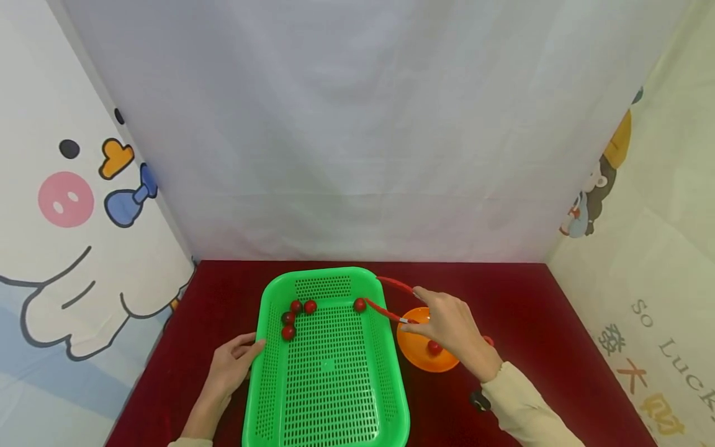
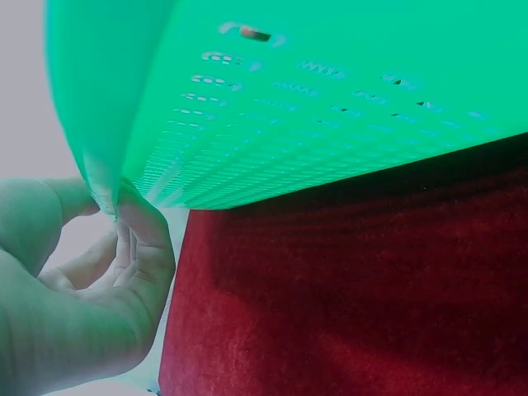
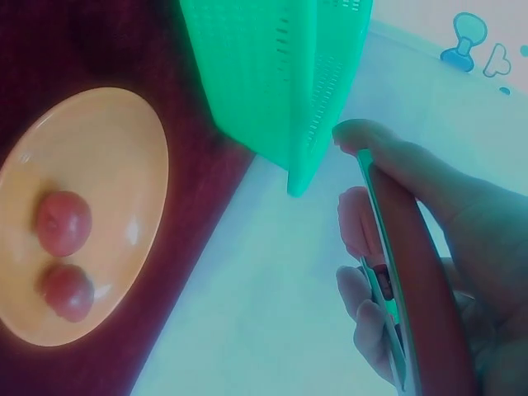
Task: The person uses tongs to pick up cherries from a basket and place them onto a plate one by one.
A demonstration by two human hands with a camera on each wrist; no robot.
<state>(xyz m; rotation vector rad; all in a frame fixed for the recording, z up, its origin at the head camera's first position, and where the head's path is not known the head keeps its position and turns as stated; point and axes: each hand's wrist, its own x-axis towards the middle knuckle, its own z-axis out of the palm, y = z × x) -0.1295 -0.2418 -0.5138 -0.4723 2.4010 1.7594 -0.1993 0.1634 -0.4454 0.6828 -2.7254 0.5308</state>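
Note:
My left hand (image 1: 233,365) pinches the left rim of a green perforated basket (image 1: 262,372) between thumb and fingers; the left wrist view shows the rim (image 2: 103,186) in that grip. In my right hand (image 1: 447,320) is a pair of red tongs (image 1: 391,313), their arms spread apart over the basket's right rim. One tip is right at a cherry tomato (image 1: 360,305) inside the basket. Several more cherry tomatoes (image 1: 288,333) lie near the basket's left wall. Under the right hand stands an orange plate (image 1: 416,357) with two cherry tomatoes (image 3: 63,223) on it.
A dark red cloth (image 1: 447,403) covers the table. Beside the right forearm lies a small black object (image 1: 480,400), and a red piece (image 1: 488,340) shows behind the wrist. A pale curtain (image 1: 363,155) stands at the back, with printed sheets (image 1: 653,279) at the sides.

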